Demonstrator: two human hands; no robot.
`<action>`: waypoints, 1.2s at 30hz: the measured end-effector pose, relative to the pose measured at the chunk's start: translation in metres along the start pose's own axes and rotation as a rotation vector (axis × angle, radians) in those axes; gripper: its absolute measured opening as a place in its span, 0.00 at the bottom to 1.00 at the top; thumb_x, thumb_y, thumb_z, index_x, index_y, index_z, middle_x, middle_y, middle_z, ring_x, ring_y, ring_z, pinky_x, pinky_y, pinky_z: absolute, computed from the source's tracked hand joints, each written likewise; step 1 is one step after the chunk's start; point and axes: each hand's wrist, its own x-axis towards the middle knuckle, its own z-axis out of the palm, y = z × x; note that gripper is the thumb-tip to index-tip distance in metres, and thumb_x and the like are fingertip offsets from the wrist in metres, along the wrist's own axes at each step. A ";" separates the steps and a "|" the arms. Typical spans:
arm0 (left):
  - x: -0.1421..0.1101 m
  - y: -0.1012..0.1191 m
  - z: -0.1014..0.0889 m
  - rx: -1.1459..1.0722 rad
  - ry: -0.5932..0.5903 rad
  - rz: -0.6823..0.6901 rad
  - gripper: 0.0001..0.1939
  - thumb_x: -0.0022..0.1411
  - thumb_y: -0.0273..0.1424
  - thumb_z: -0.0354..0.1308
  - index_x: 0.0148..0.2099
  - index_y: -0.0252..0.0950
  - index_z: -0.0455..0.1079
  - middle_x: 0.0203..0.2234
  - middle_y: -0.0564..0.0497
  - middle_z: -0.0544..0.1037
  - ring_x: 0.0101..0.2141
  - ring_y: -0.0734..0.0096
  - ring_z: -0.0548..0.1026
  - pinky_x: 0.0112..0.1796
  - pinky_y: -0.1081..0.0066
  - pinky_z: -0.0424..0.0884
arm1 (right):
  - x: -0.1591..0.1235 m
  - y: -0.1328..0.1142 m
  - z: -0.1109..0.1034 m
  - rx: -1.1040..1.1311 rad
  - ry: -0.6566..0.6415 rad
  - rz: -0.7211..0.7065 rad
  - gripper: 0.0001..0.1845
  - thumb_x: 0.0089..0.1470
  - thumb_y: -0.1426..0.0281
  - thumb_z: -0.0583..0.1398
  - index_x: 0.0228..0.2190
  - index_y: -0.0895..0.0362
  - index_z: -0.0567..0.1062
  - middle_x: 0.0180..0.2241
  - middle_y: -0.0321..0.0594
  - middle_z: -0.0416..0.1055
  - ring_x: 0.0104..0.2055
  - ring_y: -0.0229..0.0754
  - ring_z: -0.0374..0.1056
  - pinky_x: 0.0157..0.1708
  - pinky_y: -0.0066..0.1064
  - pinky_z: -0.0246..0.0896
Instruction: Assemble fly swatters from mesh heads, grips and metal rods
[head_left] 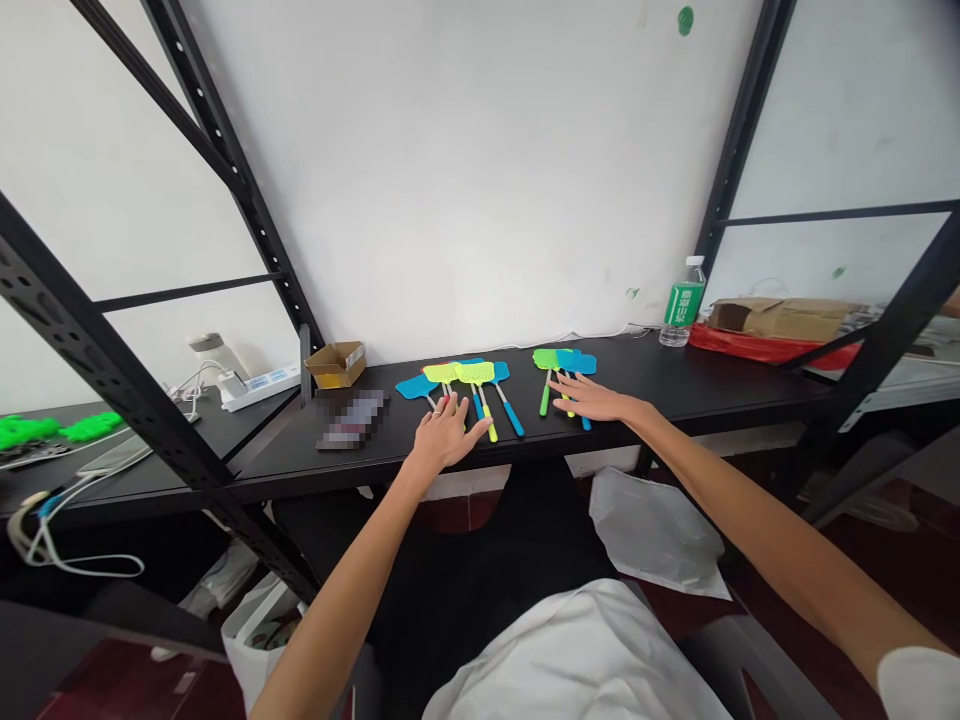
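Note:
Two groups of small fly swatters lie on the black table (637, 395). My left hand (445, 433) rests over the handles of the left group, fingers spread, palm down. That group has a blue swatter (415, 386) at its left, a yellow swatter (478, 373) in the middle and another blue swatter (510, 412) at its right. Over the handles of the right group, my right hand (589, 398) is stretched flat with fingers apart. A green swatter (544, 400) and a blue swatter (581, 362) show there. Some handles are hidden under both hands.
A small open cardboard box (336, 365) and a pixel-blurred flat object (354, 420) lie at the left. A water bottle (682, 303) stands at the back right, near a red bag (750, 345) with cardboard. Black metal posts (232, 170) frame the table. A white power strip (261, 388) lies farther left.

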 end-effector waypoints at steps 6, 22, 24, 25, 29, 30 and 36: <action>0.008 -0.001 -0.003 0.004 -0.022 -0.022 0.48 0.61 0.65 0.29 0.73 0.41 0.47 0.71 0.40 0.45 0.68 0.43 0.46 0.62 0.47 0.50 | 0.009 -0.013 0.000 0.007 -0.039 -0.083 0.38 0.59 0.39 0.43 0.67 0.35 0.48 0.71 0.23 0.31 0.71 0.65 0.25 0.65 0.66 0.31; -0.013 -0.001 -0.007 -0.013 0.045 -0.048 0.50 0.60 0.66 0.32 0.71 0.36 0.52 0.69 0.38 0.51 0.68 0.41 0.48 0.62 0.46 0.49 | 0.011 -0.004 0.013 -0.006 0.102 0.044 0.49 0.54 0.35 0.38 0.70 0.44 0.43 0.71 0.30 0.32 0.72 0.63 0.27 0.66 0.60 0.39; -0.015 0.002 -0.008 -0.035 0.056 -0.031 0.48 0.60 0.66 0.33 0.72 0.42 0.50 0.71 0.42 0.47 0.68 0.41 0.45 0.63 0.44 0.46 | 0.010 -0.003 0.013 -0.009 0.114 0.078 0.51 0.53 0.34 0.37 0.70 0.47 0.44 0.71 0.33 0.32 0.71 0.64 0.28 0.66 0.60 0.40; -0.016 0.003 -0.008 -0.046 0.060 -0.008 0.46 0.60 0.66 0.34 0.72 0.46 0.48 0.71 0.45 0.46 0.68 0.41 0.44 0.63 0.43 0.45 | 0.009 -0.004 0.013 -0.013 0.110 0.083 0.52 0.53 0.34 0.37 0.70 0.47 0.45 0.71 0.33 0.32 0.71 0.64 0.27 0.66 0.61 0.40; -0.015 0.012 -0.009 -0.088 -0.007 0.052 0.44 0.59 0.67 0.36 0.72 0.54 0.47 0.71 0.50 0.46 0.68 0.35 0.45 0.61 0.34 0.42 | 0.012 -0.010 0.017 -0.027 0.091 0.088 0.52 0.51 0.33 0.39 0.69 0.46 0.48 0.71 0.31 0.34 0.71 0.64 0.28 0.67 0.60 0.38; -0.013 0.014 -0.008 -0.089 -0.033 0.067 0.45 0.58 0.67 0.37 0.72 0.55 0.47 0.71 0.50 0.45 0.68 0.33 0.44 0.60 0.31 0.41 | 0.014 -0.011 0.018 -0.026 0.093 0.076 0.51 0.52 0.34 0.39 0.69 0.46 0.49 0.71 0.31 0.34 0.71 0.64 0.29 0.67 0.60 0.37; -0.002 0.016 -0.003 -0.065 -0.005 0.087 0.44 0.60 0.66 0.32 0.71 0.51 0.52 0.69 0.48 0.55 0.67 0.34 0.47 0.60 0.31 0.41 | 0.027 -0.028 0.028 -0.045 0.086 0.014 0.49 0.52 0.34 0.37 0.69 0.42 0.49 0.71 0.28 0.33 0.71 0.65 0.27 0.66 0.64 0.34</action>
